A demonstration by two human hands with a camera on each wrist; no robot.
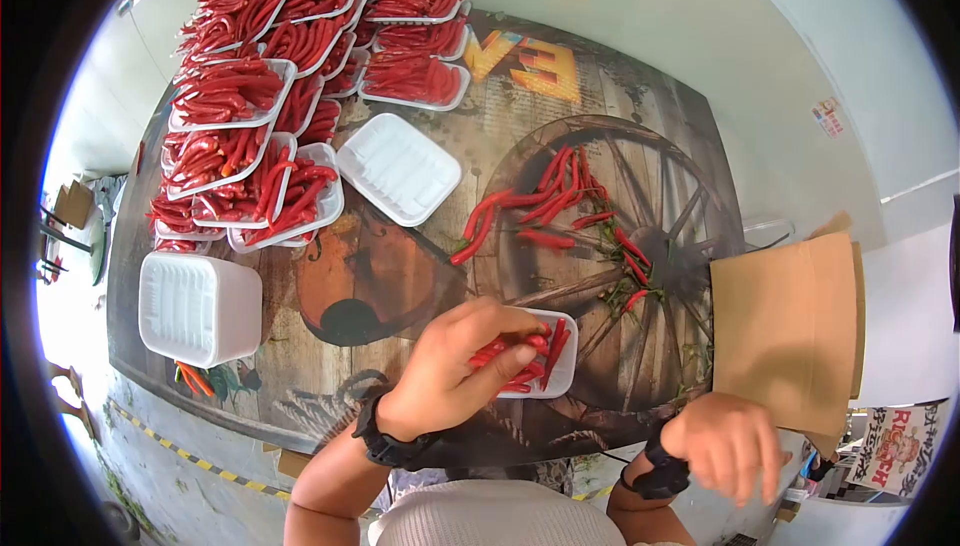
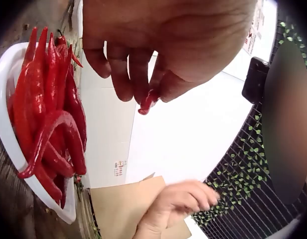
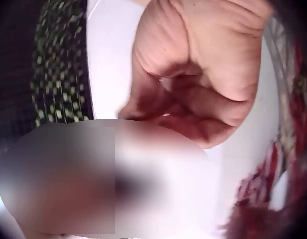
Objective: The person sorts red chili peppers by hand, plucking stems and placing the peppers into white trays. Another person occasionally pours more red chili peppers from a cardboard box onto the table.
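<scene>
My left hand [image 1: 465, 361] is above a white tray [image 1: 568, 378] near the table's front edge. Its thumb and fingers pinch a red chili pepper [image 2: 148, 103], most of which the hand hides. Several glossy red chilies [image 2: 51, 94] lie lengthwise in that tray, one bent like a hook on top. Off to the right, beyond the table's front edge, my right hand [image 1: 730, 441] hangs blurred with loosely bent fingers. In the right wrist view nothing shows between the curled fingers and thumb of this hand [image 3: 203, 64].
Loose chilies [image 1: 565, 186] and green stems lie beyond the tray. Filled chili trays [image 1: 230, 96] are stacked at the back left. An unfilled tray [image 1: 400, 168] lies mid-table, and a stack of trays [image 1: 200, 306] stands at left. A cardboard box [image 1: 785, 316] adjoins the right edge.
</scene>
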